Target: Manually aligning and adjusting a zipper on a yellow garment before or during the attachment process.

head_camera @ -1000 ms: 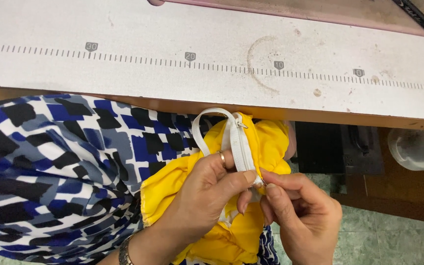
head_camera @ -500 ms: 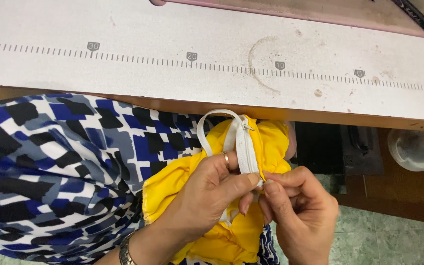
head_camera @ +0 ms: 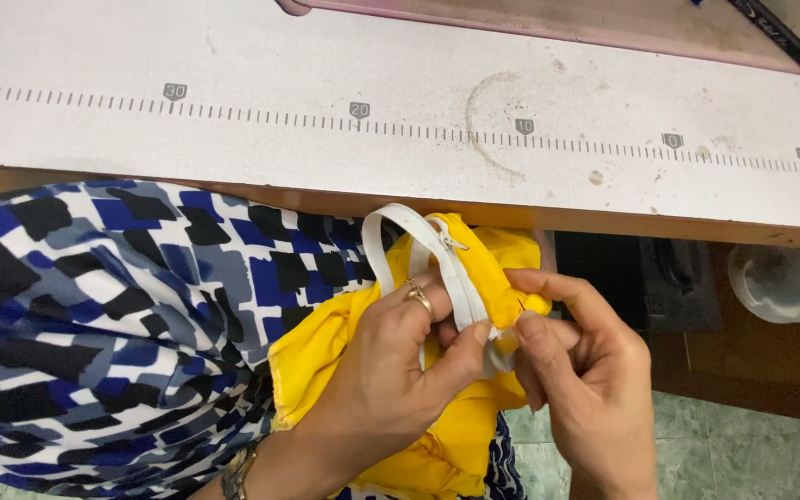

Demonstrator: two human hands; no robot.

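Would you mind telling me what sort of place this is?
Probably a tailoring or sewing workroom: a table with a measuring scale along its top, and both hands working a white zip against yellow cloth.

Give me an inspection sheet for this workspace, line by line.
Surface: pale worktable with a printed ruler scale and a faint ring stain.
Job's things: yellow fabric piece with a white zipper tape, held in the lap.
Clutter: dark pen at the table's far edge.
Grippers: left hand and right hand pinch the zipper tape together; ring on the left hand.
Cables: nothing seen.
Surroundings: blue, black and white patterned cloth; clear plastic container; green floor.
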